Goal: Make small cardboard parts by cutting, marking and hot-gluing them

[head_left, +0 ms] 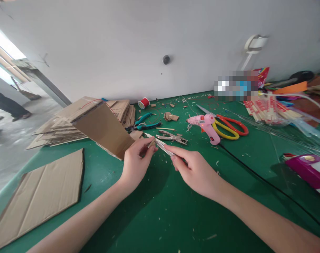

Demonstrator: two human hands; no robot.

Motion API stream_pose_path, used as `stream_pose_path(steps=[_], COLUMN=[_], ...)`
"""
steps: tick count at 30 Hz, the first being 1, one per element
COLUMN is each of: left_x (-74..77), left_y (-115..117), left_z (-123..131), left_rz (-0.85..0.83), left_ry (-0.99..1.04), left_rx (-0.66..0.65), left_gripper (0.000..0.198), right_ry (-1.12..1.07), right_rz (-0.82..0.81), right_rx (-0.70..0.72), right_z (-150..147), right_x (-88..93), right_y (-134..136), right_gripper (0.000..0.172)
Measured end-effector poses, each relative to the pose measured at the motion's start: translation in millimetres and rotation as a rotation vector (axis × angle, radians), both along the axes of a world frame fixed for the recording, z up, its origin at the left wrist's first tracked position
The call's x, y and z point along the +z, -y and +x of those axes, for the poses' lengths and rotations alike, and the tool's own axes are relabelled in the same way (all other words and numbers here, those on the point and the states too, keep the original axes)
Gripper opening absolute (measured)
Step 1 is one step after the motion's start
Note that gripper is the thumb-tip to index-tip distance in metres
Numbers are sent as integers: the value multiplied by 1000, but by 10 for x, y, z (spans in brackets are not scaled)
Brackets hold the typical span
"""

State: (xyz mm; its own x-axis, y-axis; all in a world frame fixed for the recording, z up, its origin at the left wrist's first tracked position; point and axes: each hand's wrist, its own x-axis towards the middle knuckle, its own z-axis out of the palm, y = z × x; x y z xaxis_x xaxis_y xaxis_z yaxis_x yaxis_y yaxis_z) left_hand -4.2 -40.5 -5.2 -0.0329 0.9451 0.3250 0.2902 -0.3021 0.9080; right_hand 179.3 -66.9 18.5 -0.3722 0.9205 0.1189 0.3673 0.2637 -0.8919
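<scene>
My left hand [137, 158] pinches a small piece of cardboard [151, 143] between thumb and fingertips. In my right hand [194, 167] is a slim white tool [163, 147] that looks like a utility knife, gripped with thumb and fingers and slanting toward the left hand. Its front end meets the small cardboard piece, and the fingers partly hide the contact. Just beyond both hands lies a metal hole punch [172, 137]. Behind my left hand a larger cardboard construction [104, 126] stands tilted beside teal-handled pliers [144, 124].
A pink glue gun [206, 124] with a black cord lies right of centre, beside red-and-yellow-handled scissors [229, 126]. Flat cardboard [51, 189] is at the left; stacked cardboard [59, 130] is behind. Wrapped sticks [270, 112] and a purple object [307, 168] occupy the right.
</scene>
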Motion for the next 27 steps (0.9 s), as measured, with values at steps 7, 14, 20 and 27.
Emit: stream_pose_path(steps=[7,14,20,27], left_x=[-40,-41,-38,-2], left_y=[5,21,19,45], left_z=[-24,-24,1,15], left_rz=[71,62,73,88], left_ry=[-92,-91,-68,-83], left_rx=[21,12,25,43], left_gripper=[26,28,27,28], right_ry=[-678,-103,757,399], right_rz=[-814,-185,607,369], right_rx=[-14,-20,-29,-36], right_z=[29,8,68,21], right_x=[104,15,-53,-59], right_y=[-69,-24,29,24], right_gripper=[30,41,71,50])
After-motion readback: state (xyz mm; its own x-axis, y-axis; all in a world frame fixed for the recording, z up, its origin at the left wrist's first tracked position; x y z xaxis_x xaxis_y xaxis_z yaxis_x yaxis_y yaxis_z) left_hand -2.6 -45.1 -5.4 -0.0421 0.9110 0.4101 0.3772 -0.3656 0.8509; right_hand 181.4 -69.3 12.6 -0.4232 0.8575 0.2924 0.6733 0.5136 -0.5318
